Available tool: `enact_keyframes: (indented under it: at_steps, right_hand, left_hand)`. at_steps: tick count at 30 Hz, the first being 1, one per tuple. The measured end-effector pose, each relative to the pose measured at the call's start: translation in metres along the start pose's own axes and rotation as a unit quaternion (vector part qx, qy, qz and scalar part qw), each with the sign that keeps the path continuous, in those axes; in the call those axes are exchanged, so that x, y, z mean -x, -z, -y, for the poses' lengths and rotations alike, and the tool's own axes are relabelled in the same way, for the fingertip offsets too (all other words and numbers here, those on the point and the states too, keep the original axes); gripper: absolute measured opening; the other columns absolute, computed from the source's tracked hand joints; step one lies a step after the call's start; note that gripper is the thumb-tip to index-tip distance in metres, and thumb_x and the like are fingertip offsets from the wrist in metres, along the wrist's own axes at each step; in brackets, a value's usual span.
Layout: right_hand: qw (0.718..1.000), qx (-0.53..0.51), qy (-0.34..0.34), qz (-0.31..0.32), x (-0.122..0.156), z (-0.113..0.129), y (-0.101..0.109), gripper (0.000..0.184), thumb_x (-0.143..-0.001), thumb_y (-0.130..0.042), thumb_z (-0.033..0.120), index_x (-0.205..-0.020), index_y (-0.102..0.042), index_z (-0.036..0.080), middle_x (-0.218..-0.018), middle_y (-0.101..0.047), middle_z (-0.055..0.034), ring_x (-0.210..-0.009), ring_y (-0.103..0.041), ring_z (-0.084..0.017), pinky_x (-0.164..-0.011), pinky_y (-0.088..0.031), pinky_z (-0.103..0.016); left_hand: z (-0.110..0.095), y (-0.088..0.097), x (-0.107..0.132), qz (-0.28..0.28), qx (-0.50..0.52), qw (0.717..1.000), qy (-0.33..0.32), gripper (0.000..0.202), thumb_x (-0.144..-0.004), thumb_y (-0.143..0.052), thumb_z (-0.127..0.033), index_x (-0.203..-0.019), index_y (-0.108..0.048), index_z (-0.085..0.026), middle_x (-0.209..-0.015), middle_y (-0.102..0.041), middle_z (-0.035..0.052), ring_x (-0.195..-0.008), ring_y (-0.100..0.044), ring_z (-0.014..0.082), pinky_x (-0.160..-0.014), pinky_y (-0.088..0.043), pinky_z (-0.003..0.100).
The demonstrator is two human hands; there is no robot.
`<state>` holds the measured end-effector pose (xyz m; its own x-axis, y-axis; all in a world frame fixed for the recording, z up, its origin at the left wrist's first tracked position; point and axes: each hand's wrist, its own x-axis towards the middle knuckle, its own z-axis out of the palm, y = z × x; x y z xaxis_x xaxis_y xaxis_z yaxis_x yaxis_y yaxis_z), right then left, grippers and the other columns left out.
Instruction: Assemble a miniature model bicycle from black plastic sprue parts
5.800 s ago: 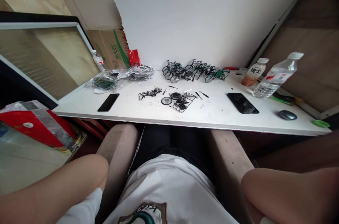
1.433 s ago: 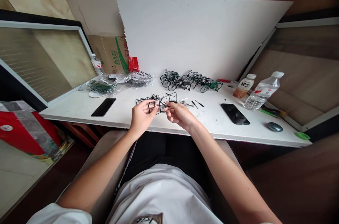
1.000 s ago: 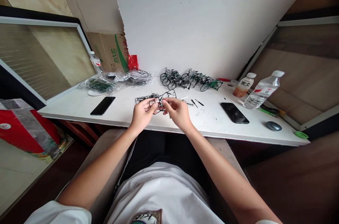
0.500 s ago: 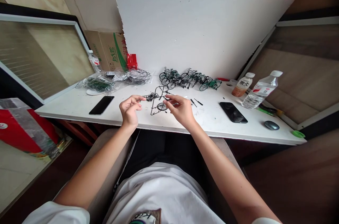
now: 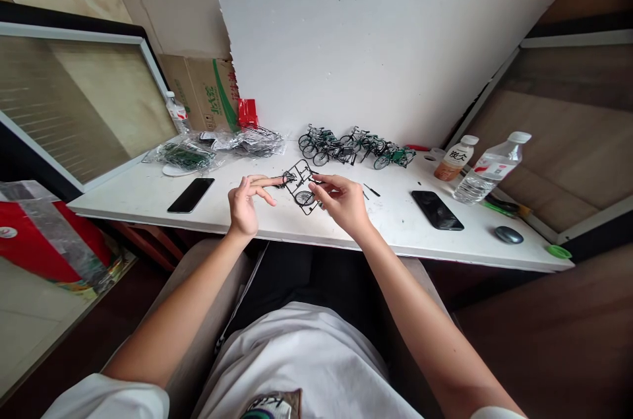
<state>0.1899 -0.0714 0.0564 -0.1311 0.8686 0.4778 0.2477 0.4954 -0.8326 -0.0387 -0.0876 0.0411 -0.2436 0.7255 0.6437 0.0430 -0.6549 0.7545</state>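
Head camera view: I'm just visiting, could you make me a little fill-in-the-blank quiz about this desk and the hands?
1. The right hand pinches a black parts frame above the ____ table.
2. One black phone lies left of the frame and another lies right of it, so there are ____ phones in all.
3. The computer mouse lies near the table's ____ end.
4. The model bicycles are black and ____.
Missing words: white; two; right; green.

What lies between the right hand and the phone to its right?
Head view: a thin black rod on the white table, between right hand and phone.
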Motion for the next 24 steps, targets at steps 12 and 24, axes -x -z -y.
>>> enact_keyframes:
  at_steps: [12, 24]
  right_hand:
    - [0.992, 0.074, 0.061, 0.087, 0.005, 0.009, -0.003, 0.044, -0.099, -0.066, 0.061, -0.098, -0.081, 0.02, -0.087, -0.081, -0.0074, -0.071, -0.076, -0.02, -0.065, -0.056, -0.028]
    - [0.986, -0.15, -0.059, 0.032, 0.007, 0.005, -0.02, 0.055, -0.082, -0.083, 0.065, -0.104, -0.077, 0.015, -0.072, -0.076, -0.0047, -0.058, -0.072, -0.019, -0.05, -0.055, -0.028]
  left_hand:
    - [-0.007, -0.014, 0.005, 0.142, 0.011, 0.962, 0.232, 0.073, -0.077, -0.091, -0.055, -0.131, -0.073, -0.009, -0.112, -0.082, 0.0168, -0.1, -0.081, 0.0343, -0.083, -0.066, 0.041]
    - [0.003, -0.019, 0.013, 0.109, -0.011, 0.982, 0.153, 0.053, -0.085, -0.085, -0.054, -0.116, -0.08, -0.012, -0.113, -0.082, 0.0149, -0.089, -0.083, 0.0305, -0.085, -0.071, 0.045]
